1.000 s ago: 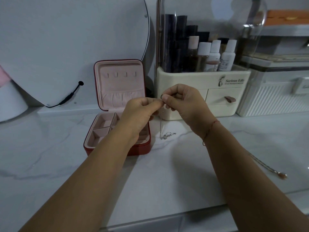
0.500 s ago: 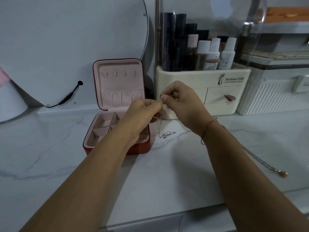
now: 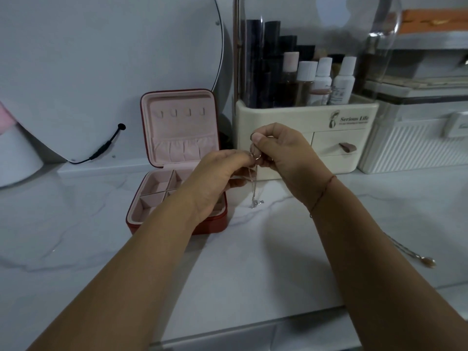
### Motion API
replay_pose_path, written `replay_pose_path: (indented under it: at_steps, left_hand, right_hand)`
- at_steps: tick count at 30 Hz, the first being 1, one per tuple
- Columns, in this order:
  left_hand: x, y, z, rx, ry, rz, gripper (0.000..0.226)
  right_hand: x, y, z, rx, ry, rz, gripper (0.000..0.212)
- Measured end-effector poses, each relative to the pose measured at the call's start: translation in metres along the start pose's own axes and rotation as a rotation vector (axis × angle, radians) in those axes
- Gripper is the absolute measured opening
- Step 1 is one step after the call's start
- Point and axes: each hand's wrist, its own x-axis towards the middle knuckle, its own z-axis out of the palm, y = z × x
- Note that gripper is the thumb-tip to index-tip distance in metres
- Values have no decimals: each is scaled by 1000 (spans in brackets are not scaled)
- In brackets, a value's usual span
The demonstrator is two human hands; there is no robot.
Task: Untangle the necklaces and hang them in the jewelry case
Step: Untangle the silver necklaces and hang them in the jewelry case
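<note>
We held the silver necklace (image 3: 254,184) in both hands above the middle of the counter (image 3: 253,269), toward its back edge. Our left hand (image 3: 217,173) had its thumb and fingers curled in on the top of the chain. Our right hand (image 3: 283,155) met it fingertip to fingertip, its fingers bent and pinching the same stretch. A small ring of the chain showed between the fingertips. From there the chain hung straight down, and its pendant (image 3: 257,203) seemed to rest on the counter just beside the right wall of the jewelry case (image 3: 215,225).

The case stood open left of the middle, its lid (image 3: 181,138) upright toward the back edge with a row of four small hooks (image 3: 181,112) on the pink lining. Our left wrist hid part of the divided tray.

A second necklace (image 3: 410,250) lay near the right edge of the counter, well apart from the case and partly hidden by our right forearm. A cream cosmetics organiser (image 3: 304,117) stood along the back edge behind our right hand.
</note>
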Motion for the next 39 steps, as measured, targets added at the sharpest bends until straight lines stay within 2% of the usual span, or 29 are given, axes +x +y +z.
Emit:
replay_pose_path:
  at_steps: [7, 13, 23, 26, 30, 32, 36, 39]
  left_hand:
    - [2, 1, -3, -233, 21, -45, 20]
    - [2, 1, -3, -213, -8, -32, 17]
    - [3, -1, -3, -197, -9, -29, 17]
    - [4, -1, -4, -269, -17, -59, 16]
    - [5, 1, -8, -464, -23, -107, 16]
    - [5, 3, -12, -530, -33, -115, 19]
    - [4, 5, -19, -617, -20, -91, 14]
    - [6, 5, -28, -664, 83, -63, 19]
  right_hand:
    - [0, 2, -3, 216, -79, 13, 13]
    - [-1, -2, -6, 426, -133, 55, 17]
    - [-1, -3, -5, 514, -164, 69, 20]
    - [0, -2, -7, 414, -124, 67, 18]
    - [0, 1, -6, -94, 87, 7, 9]
    - [1, 4, -4, -257, 135, -43, 9]
    - [1, 5, -9, -368, 262, -101, 8]
    - [3, 5, -16, -412, 424, -139, 12]
